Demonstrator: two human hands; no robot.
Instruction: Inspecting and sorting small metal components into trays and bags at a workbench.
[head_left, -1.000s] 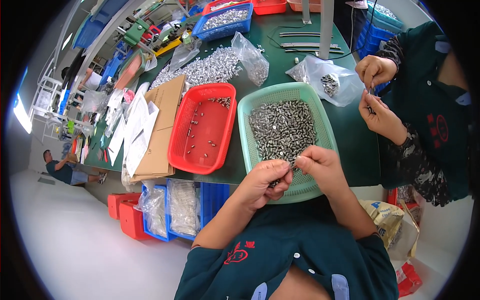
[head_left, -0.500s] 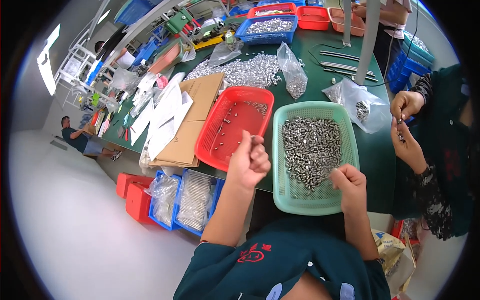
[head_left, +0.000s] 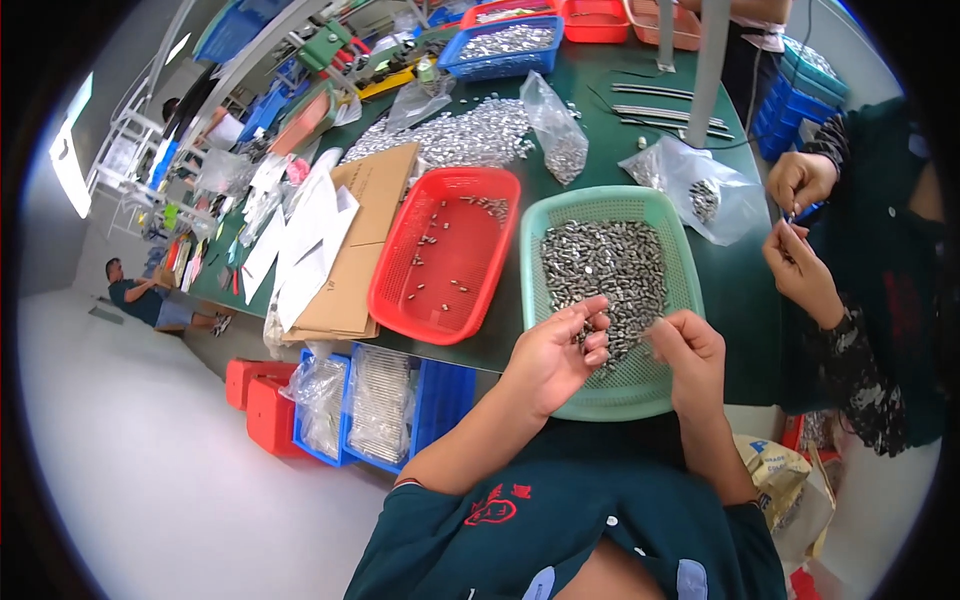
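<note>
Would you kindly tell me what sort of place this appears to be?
It looks like a factory workshop: small metal parts lie in a green basket, and silvery pieces lie heaped on the table.

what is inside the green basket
A heap of small metal parts lies in the green basket. The left hand covers some of it; the heap hides the bottom beneath.

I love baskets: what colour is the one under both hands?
The basket is pale green; see the head view.
</note>
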